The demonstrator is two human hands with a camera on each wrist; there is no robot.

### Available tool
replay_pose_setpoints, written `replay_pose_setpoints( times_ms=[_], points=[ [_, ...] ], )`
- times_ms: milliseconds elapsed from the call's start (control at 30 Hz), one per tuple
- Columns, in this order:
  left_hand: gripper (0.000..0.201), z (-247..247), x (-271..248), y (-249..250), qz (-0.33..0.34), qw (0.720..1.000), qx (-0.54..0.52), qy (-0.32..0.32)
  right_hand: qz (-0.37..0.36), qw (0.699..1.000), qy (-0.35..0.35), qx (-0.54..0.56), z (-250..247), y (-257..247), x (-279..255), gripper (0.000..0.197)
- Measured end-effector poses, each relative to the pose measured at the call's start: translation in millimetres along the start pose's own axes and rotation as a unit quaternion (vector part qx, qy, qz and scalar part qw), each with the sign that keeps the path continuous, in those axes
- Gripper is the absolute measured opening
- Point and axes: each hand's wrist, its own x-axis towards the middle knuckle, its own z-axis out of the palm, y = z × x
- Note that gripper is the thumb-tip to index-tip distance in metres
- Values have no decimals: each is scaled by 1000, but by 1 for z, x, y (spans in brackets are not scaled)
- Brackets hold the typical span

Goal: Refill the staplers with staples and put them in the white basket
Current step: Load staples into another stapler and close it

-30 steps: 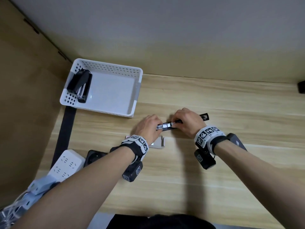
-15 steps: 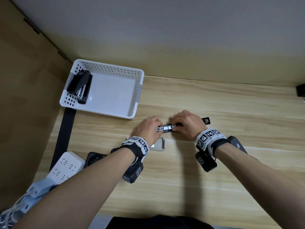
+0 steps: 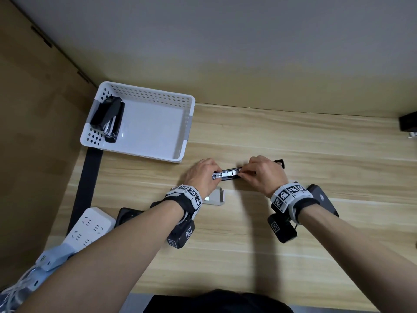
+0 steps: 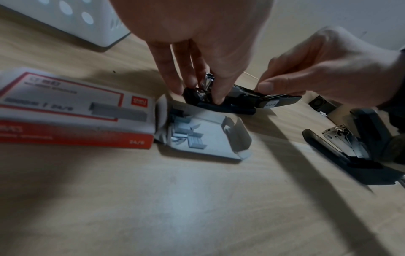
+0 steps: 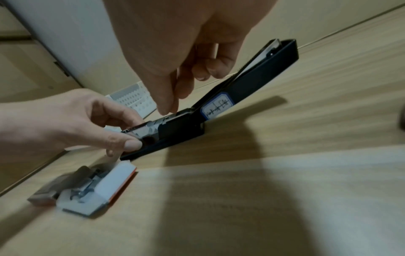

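Note:
A black stapler lies folded open on the wooden table, silver magazine facing up. My left hand pinches its front end between thumb and fingers. My right hand pinches the magazine near the hinge, fingertips pointing down onto it. The labelled lid slopes up behind. The white basket stands at the back left with one closed black stapler inside. Another open stapler lies below my right wrist. The staple box has its tray pulled out, showing loose staple strips.
A white power strip and a black plug sit at the table's front left. A black strap hangs at the left edge. A small black object is at the far right by the wall.
Both hands stay on the open stapler. My right fingers have shifted slightly toward the hinge, so a little more of the silver magazine shows.

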Motion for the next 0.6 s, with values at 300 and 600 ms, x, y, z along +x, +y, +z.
replay_pose_setpoints(
  times_ms=[300,600],
  points=[
    [15,-4,0,0,-11,1000,-11,-17,-17,997,-78,9,8,-18,-1,26],
    [19,-9,-6,-11,8,1000,-6,-4,22,998,-62,-5,5,-11,-13,27]
  ],
)
